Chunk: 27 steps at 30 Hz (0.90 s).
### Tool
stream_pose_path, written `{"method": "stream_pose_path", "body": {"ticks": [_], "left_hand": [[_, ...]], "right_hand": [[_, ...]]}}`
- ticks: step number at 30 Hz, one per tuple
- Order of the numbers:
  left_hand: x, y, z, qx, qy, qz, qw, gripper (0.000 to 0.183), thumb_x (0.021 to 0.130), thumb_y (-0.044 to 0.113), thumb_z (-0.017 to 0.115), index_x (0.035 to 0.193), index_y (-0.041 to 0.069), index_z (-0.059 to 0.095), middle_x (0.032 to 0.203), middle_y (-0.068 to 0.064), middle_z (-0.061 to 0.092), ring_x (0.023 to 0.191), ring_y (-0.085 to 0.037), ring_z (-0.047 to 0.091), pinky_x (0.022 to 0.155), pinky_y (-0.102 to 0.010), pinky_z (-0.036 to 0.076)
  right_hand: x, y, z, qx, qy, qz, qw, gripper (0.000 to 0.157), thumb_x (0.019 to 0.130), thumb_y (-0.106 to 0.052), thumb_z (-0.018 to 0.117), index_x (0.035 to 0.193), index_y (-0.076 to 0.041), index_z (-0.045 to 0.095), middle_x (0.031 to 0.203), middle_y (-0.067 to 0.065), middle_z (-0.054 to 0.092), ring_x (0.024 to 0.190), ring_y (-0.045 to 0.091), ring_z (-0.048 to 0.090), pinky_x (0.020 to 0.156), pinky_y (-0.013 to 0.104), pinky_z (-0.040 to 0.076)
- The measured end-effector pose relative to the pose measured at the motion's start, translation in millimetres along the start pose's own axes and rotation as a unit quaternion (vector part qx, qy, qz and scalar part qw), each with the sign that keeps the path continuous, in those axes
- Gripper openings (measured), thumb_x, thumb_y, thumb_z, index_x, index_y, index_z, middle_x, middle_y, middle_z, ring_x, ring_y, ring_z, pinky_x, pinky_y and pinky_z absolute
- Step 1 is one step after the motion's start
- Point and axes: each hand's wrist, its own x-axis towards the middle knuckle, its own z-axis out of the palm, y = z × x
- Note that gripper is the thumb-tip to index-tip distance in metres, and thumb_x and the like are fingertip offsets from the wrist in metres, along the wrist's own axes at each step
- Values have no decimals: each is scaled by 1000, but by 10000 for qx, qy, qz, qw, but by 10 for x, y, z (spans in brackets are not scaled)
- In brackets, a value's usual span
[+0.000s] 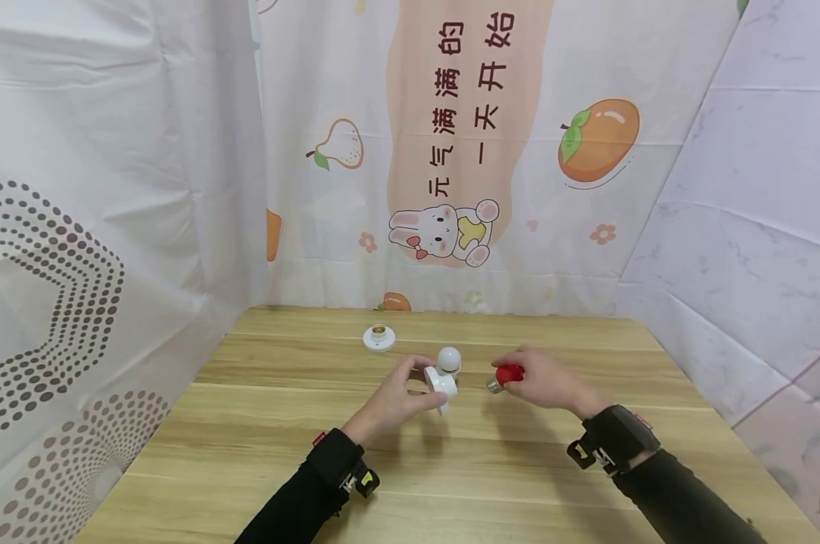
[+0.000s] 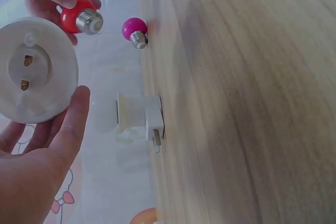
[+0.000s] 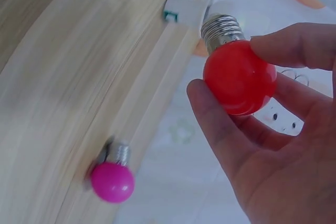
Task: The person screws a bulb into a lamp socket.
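My left hand (image 1: 392, 400) grips a white round lamp holder (image 1: 445, 384) by its rim, raised above the wooden table. In the left wrist view the lamp holder's flat back (image 2: 58, 90) shows two brass contacts. Pinched in the fingers of my right hand (image 1: 549, 379) is a red light bulb (image 3: 240, 77), its silver screw base sticking out towards the lamp holder. The bulb and lamp holder are apart. Just behind the left hand stands a white bulb (image 1: 449, 359) in a white socket (image 2: 137, 113) on the table.
Another white lamp holder (image 1: 379, 340) sits farther back on the table (image 1: 280, 423), its threaded opening upward. A magenta bulb (image 3: 113, 182) lies on the table near the right hand; the head view hides it. Printed curtains (image 1: 341, 242) hang along the table's back and sides.
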Motion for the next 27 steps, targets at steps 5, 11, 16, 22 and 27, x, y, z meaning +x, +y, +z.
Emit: {"method": "stream_pose_path", "body": {"ticks": [5, 11, 16, 22, 27], "left_hand": [[0, -2, 5, -290, -19, 31, 9996, 58, 90, 17, 79, 133, -3, 46, 131, -18, 49, 116, -25, 52, 97, -40, 53], [-7, -11, 0, -441, -99, 84, 9989, 63, 87, 14, 81, 133, -5, 42, 131, -16, 47, 120, -29, 50, 98, -39, 53], [-1, -25, 0, -511, -91, 141, 9986, 58, 87, 12, 81, 129, 1, 43, 132, -20, 45, 122, -30, 47, 102, -42, 50], [-6, -14, 5, -600, -90, 169, 9980, 58, 86, 9, 80, 130, 2, 43, 130, -16, 45, 124, -32, 46, 103, -41, 50], [-15, -19, 10, -593, -109, 197, 9980, 58, 87, 9, 80, 130, 3, 42, 131, -15, 44, 125, -31, 45, 103, -37, 49]], "right_hand": [[1, -105, 27, 351, -69, -84, 9993, 39, 88, -9, 70, 127, -4, 68, 118, 14, 63, 94, 23, 58, 76, 34, 53], [19, -167, 58, 567, 5, -390, 9976, 39, 90, -9, 73, 128, -3, 67, 116, 10, 66, 98, 23, 62, 76, 32, 55], [23, -219, 60, 734, 108, -463, 9962, 41, 91, -10, 73, 130, -2, 65, 113, 8, 66, 101, 25, 65, 77, 32, 57], [19, -304, 60, 1127, 199, -413, 9926, 42, 93, -11, 72, 133, -5, 64, 116, 7, 66, 106, 26, 65, 80, 31, 58], [15, -363, 58, 1431, 295, -455, 9882, 43, 93, -13, 75, 133, -4, 64, 121, 10, 65, 108, 29, 63, 83, 33, 59]]}}
